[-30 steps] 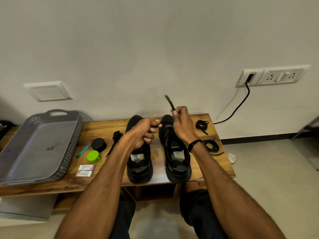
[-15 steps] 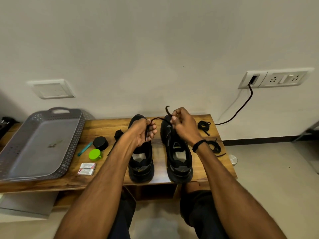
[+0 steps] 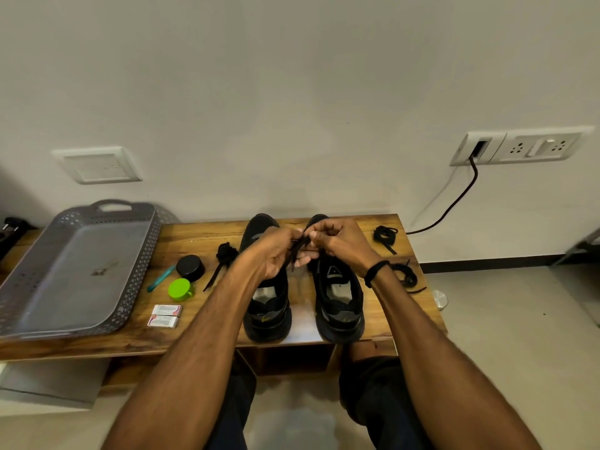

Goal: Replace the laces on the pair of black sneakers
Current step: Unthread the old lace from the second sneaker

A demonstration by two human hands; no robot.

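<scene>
Fingertips of left hand (image 3: 276, 251) and right hand (image 3: 341, 241) close together, both curled and pinching one thin black shoelace (image 3: 296, 254), a short end dangling below the fingers. Held in the air above the gap between the two shoes, toward their far ends. Black corded wristband (image 3: 375, 272) on the right wrist.

Directly beneath, black low-top left sneaker (image 3: 268, 306) and matching right sneaker (image 3: 339, 297) side by side on the wooden bench (image 3: 201, 232), toes far, heels near. Cannot tell whether the pinched lace already passes through an eyelet.

Further out, knotted black lace bundle (image 3: 225, 254) just left of the left sneaker. Coiled black lace (image 3: 384, 235) at the far right corner, second black coil (image 3: 404, 276) nearer, beside the right wrist. Leftward, round black lid (image 3: 190, 267), green cap (image 3: 180, 289), teal-handled tool (image 3: 161, 279), two small white boxes (image 3: 165, 315), then perforated grey plastic tray (image 3: 139, 280).

Judged step: straightening a lace end ahead of threading. Next, probably: firm pinch close to the tip, aim at a toe-end eyelet, slack kept off the other shoe.
</scene>
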